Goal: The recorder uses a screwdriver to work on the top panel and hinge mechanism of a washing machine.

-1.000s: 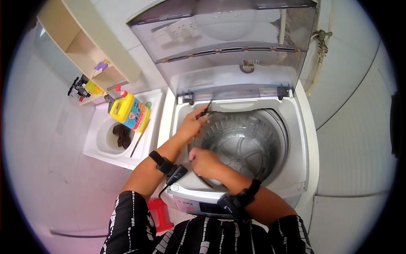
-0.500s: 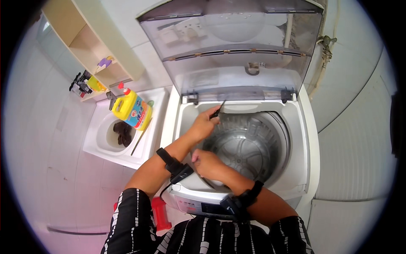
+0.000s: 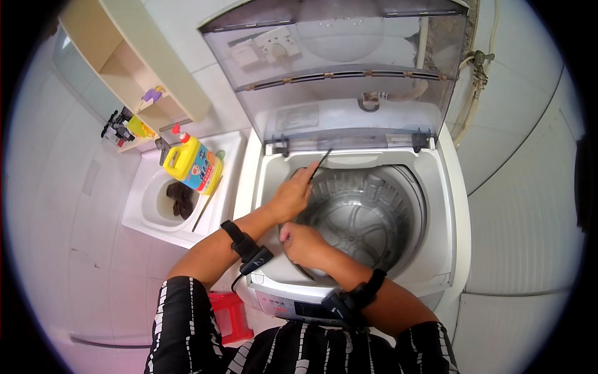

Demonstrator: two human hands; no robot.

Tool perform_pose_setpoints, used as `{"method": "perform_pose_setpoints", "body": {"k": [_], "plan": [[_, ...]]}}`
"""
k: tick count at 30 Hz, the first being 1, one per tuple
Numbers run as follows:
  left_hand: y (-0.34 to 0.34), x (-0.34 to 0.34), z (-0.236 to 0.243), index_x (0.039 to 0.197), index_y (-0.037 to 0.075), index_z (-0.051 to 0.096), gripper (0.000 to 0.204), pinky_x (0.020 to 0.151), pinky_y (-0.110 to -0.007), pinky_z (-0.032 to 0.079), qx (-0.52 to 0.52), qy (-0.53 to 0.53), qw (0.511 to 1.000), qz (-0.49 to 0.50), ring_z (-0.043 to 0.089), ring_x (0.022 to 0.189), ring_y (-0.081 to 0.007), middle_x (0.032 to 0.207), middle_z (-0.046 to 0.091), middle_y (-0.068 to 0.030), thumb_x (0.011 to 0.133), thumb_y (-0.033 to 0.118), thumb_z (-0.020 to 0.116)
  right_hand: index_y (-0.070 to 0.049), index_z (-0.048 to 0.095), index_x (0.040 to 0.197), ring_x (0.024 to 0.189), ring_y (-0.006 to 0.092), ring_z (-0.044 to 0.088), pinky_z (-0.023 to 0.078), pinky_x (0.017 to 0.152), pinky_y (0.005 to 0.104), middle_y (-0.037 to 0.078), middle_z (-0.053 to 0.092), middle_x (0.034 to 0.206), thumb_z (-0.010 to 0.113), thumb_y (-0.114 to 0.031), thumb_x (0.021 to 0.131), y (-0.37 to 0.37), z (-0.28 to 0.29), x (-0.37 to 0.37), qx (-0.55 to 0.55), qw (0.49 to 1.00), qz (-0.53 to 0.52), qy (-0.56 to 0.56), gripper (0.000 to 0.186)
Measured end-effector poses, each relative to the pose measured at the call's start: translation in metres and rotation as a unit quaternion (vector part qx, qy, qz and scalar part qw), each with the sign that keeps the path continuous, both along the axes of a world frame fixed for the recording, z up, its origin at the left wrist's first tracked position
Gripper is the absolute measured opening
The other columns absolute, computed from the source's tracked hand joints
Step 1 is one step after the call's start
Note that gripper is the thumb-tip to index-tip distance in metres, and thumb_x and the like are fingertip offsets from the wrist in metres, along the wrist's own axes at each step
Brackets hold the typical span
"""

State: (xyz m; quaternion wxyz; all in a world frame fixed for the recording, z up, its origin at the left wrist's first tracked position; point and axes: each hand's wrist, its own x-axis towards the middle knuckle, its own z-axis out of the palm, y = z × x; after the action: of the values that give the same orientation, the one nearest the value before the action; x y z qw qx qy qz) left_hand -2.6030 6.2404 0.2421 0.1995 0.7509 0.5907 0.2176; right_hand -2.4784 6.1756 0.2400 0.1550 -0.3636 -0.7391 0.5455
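Observation:
My left hand is closed around a slim black stick-like tool whose tip points up toward the hinge side of the top-loading washing machine. Its exact kind is too small to tell. Just below, my right hand is curled closed over the near-left rim of the opening; whatever its fingers grip, if anything, is hidden. Under both hands lies the metal drum, with holes in its wall and a ribbed disc at the bottom. The see-through lid stands raised at the back.
At the left is a white sink with dark wet cloth in its basin. A yellow pump bottle stands on its ledge beside a thin stick. A red stool is low left; a tap is at the back right wall.
My left hand has shifted a little down and left with the black tool, and its back is turned more upward. My right hand has moved very slightly left.

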Motion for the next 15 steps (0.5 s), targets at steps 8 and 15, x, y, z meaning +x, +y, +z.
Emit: {"method": "perform_pose_setpoints", "body": {"k": [8, 15], "plan": [[0.003, 0.023, 0.015, 0.144, 0.020, 0.025, 0.053, 0.051, -0.022, 0.039, -0.256, -0.331, 0.907, 0.054, 0.040, 0.060, -0.0062, 0.078, 0.046, 0.0015, 0.095, 0.018, 0.046, -0.004, 0.056, 0.086, 0.087, 0.0367, 0.059, 0.045, 0.077, 0.0426, 0.020, 0.063, 0.087, 0.052, -0.009, 0.078, 0.002, -0.001, 0.002, -0.002, 1.000, 0.010, -0.004, 0.011], [0.006, 0.024, 0.007, 0.142, 0.019, 0.031, 0.051, 0.050, -0.022, 0.039, -0.185, -0.267, 0.944, 0.065, 0.041, 0.056, -0.0063, 0.070, 0.046, 0.0031, 0.094, 0.019, 0.049, -0.003, 0.058, 0.088, 0.076, 0.0324, 0.063, 0.049, 0.068, 0.0385, 0.017, 0.064, 0.079, 0.054, -0.010, 0.079, 0.000, -0.012, -0.001, 0.017, 1.000, 0.003, 0.001, 0.012]]}}
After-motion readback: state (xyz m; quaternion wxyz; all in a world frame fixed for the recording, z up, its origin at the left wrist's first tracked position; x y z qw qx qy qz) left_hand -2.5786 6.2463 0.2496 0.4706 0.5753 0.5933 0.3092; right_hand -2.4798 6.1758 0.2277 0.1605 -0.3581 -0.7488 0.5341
